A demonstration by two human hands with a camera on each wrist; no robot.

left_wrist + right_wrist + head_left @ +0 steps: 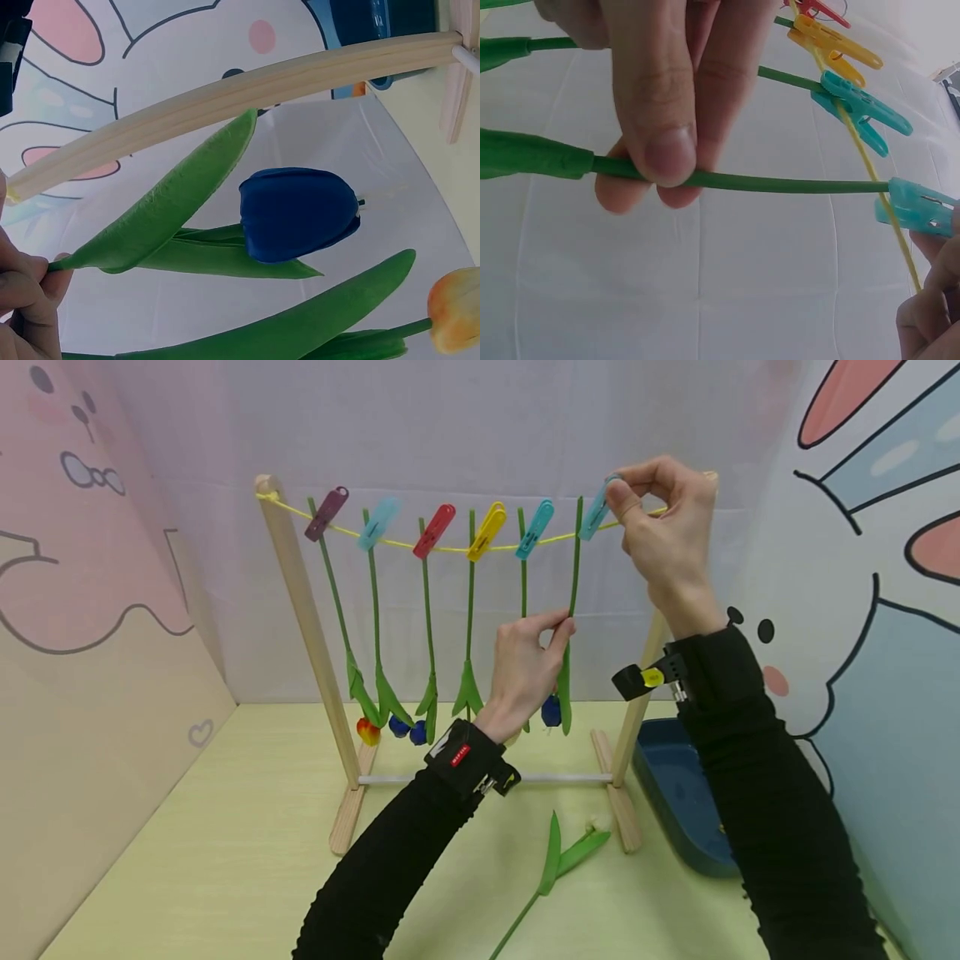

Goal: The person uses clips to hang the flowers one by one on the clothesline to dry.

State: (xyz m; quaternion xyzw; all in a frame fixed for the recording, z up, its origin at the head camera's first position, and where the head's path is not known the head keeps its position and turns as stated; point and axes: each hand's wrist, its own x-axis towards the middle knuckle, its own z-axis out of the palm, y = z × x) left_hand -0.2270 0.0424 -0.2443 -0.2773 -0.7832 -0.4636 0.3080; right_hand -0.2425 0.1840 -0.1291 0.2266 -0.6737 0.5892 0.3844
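My left hand (pixel 528 668) pinches the green stem (pixel 576 560) of an artificial tulip hanging head down. Its blue bloom (pixel 300 214) shows large in the left wrist view. With thumb and fingers, my right hand (pixel 667 531) pinches a light-blue clothespin (pixel 595 512) at the right part of a yellow cord (pixel 558 538). The pin's tip meets the stem near its upper end; the right wrist view shows pin (pixel 911 206), stem and cord together there. How firmly it grips, I cannot tell. Left of it, a blue clothespin (pixel 535 529) holds another stem on the cord.
Purple (pixel 327 513), pale blue, red and yellow clothespins hold more upside-down tulips along the cord. The cord spans a wooden frame (pixel 307 627). A tulip with a whitish bloom (pixel 551 860) lies on the table, and a dark blue bin (pixel 678 793) stands at right.
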